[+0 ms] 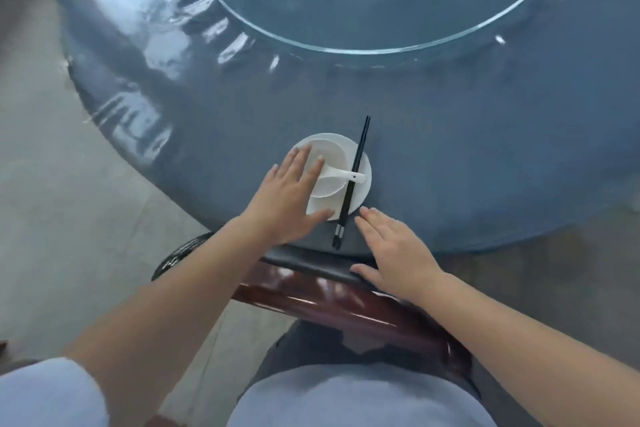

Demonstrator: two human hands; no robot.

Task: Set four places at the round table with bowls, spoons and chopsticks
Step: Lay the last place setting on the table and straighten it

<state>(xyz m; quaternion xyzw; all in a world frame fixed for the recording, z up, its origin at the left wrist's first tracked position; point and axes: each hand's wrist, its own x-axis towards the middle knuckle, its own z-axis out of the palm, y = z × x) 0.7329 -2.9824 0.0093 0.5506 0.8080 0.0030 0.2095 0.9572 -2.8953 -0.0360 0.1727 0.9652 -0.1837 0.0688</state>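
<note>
One place setting sits near the front edge of the round blue-grey table (485,166). A white plate (363,163) carries a white bowl (334,156) with a white spoon (346,176) lying across it, handle to the right. Black chopsticks (353,180) lie over the plate's right side, pointing away from me. My left hand (287,198) rests flat with spread fingers over the bowl and the plate's left rim. My right hand (394,250) hovers flat and empty just right of the chopsticks' near ends, at the table edge.
A large glass turntable (398,48) fills the table's middle. A dark red wooden chair back (346,305) stands between me and the table. Pale floor (86,201) lies to the left. The tablecloth is glossy with reflections.
</note>
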